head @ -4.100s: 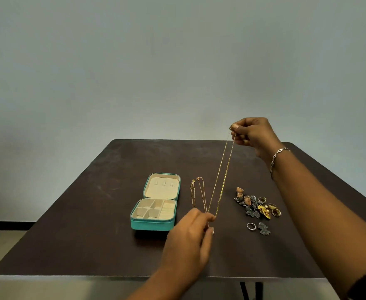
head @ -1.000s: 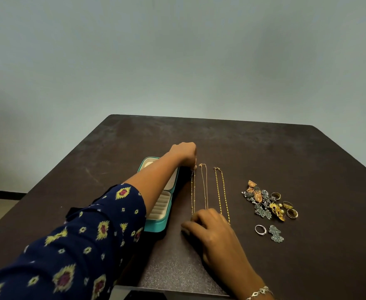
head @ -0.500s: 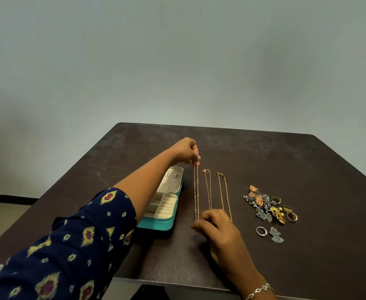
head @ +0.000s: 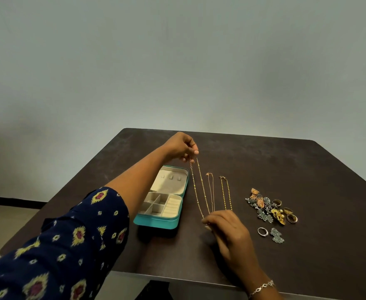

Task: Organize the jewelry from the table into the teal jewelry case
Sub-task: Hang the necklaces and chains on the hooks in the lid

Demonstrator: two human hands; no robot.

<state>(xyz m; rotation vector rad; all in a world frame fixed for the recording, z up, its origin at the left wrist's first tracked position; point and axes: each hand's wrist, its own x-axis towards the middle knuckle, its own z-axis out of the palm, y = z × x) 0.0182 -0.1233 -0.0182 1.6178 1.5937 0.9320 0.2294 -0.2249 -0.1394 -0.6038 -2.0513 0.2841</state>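
In the foreground the left arm reaches forward in a dark blue sleeve (head: 58, 245) printed with yellow and magenta motifs. A silver bracelet (head: 262, 286) circles the right wrist at the table's near edge. The right hand (head: 227, 230) rests low over the dark table (head: 318, 169), its curled fingertips closed on the near loop of the beaded necklace (head: 199, 191). Just right of that hand lie a silver ring (head: 262, 231) and a grey filigree earring (head: 276, 235).

Left of the hand stands the teal jewelry case (head: 156, 223), open, with its lid laid back flat and its cream compartments and ring rolls showing. The beaded necklace runs away from the right hand in two slanting strands. Beside it on the tabletop lie a thin rose-gold chain (head: 210, 193) and then a yellow-gold chain (head: 226, 193), both straight and apart from each other. Farther right sits a heap of earrings and gold rings (head: 264, 207).

Beyond the case, the left hand (head: 181, 148) pinches the far end of the beaded necklace between thumb and fingers and holds it above the table, so the chain hangs stretched between the two hands.

Four seconds ago the right hand held the yellow-gold chain high while the left hand steadied its near end; that chain now lies as the rightmost of three. A second ago the left hand was down at the tabletop by the case; now it is raised with the beaded chain's end. The case and the heap sit as before.
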